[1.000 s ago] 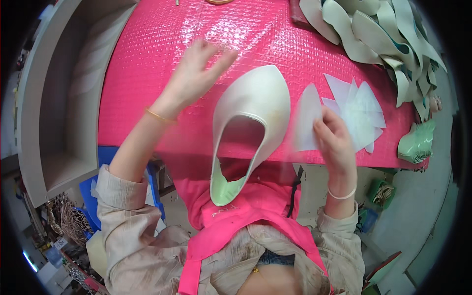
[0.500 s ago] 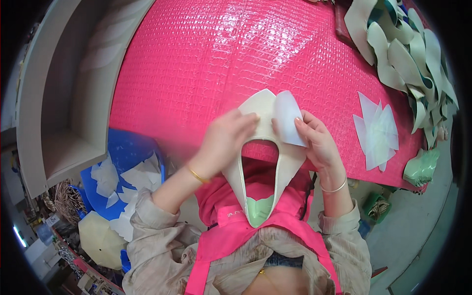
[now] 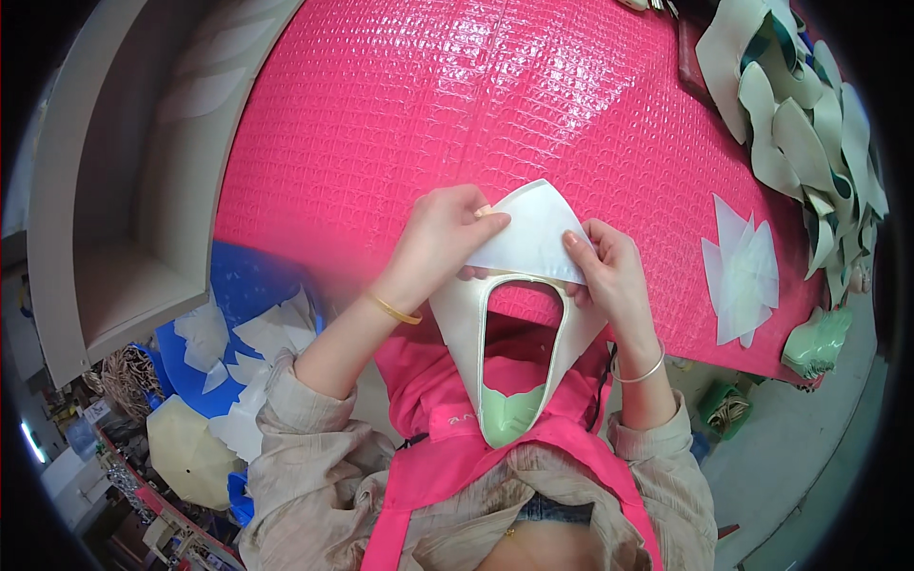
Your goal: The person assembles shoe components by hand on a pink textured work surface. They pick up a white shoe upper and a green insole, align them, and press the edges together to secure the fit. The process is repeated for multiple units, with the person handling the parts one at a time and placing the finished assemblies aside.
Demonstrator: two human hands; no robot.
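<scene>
A cream shoe upper (image 3: 459, 319) with a long oval opening and a pale green heel lining (image 3: 512, 415) lies at the table's near edge, its pointed toe facing away from me. Over the toe part rests a white, roughly triangular sheet (image 3: 528, 233). My left hand (image 3: 447, 228) pinches the left side of sheet and upper, thumb on top and fingers beneath. On the other side, my right hand (image 3: 609, 266) grips the sheet's right edge together with the upper, thumb on top.
A loose pile of translucent white pieces (image 3: 743, 276) lies on the pink table cover (image 3: 381, 124) at right. Beyond it are heaped cream uppers (image 3: 800, 133) and a stack of green pieces (image 3: 817, 343). At left stand a grey open box (image 3: 143, 181) and a blue bin (image 3: 238, 276) with white scraps.
The white sheet has gone from standing curled in my right hand to lying flat over the toe. My left hand has come to its left edge.
</scene>
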